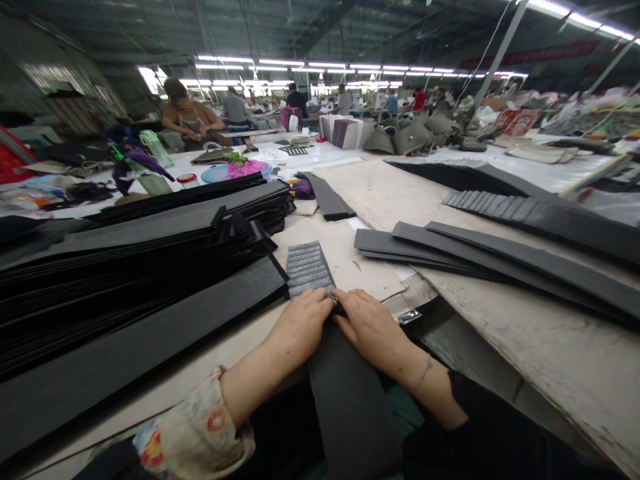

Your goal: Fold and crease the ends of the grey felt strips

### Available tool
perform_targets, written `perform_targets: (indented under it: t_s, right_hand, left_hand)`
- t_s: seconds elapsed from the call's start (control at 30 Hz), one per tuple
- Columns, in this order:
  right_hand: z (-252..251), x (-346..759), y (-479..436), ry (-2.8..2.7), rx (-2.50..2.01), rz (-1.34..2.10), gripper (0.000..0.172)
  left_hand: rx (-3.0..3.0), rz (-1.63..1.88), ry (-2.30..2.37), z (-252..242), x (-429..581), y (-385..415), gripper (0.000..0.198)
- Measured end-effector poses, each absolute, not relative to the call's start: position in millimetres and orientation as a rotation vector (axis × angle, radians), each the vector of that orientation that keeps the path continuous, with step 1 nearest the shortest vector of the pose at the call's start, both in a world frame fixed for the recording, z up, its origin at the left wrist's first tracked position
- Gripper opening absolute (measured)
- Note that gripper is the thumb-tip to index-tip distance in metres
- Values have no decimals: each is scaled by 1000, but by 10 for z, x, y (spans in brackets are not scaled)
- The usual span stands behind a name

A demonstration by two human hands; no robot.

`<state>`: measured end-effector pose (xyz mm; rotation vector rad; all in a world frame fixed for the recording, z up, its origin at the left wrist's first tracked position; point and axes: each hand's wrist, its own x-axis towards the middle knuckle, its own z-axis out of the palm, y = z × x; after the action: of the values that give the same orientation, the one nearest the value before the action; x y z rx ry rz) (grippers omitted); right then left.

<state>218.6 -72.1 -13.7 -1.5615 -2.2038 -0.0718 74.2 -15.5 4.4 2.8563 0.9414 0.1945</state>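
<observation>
A stack of long dark grey strips (350, 400) runs from my lap up onto the board in front of me. Its far end is spread into several overlapping steps with paler, speckled edges. My left hand (306, 321) grips the stack from the left side, fingers curled over the top just below the stepped edges. From the right, my right hand (373, 328) closes on the same stack, with its thumb bent underneath or alongside. The fingertips of both hands nearly meet at the middle. Whatever lies under the fingers is hidden.
Thick piles of black strips (150, 280) fill the left side. On the right board lie loose fanned strips (480, 257) and another stepped stack (540, 217). Behind stand a blue basin (215, 174) and a green bottle (156, 148). A person (193, 120) sits farther back.
</observation>
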Motion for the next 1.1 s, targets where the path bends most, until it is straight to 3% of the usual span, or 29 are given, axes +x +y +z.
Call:
perform_targets:
  t_s: [0.17,0.3,0.63,0.83,1.1]
  right_hand:
    - [-58,2166,-729,-2343,-1598,-153,24]
    - [-48,2222,-686,-2326,-1608,7,26]
    - [41,2140,-513,-2346,-1332,380,33]
    - [-29,2028,-551,-2403,-1395,180,16]
    - [-57,1917,-675,-2490,-1467,-173,12]
  left_hand:
    - [2658,318,876,53,530,-70,19]
    - [2442,402,949,44,306,-36,29]
    - [2376,410,946,15,243,-26,27]
    - [2594,334,901,8,217,-124,20]
    - [2826,336,1052,-66,188,-326,25]
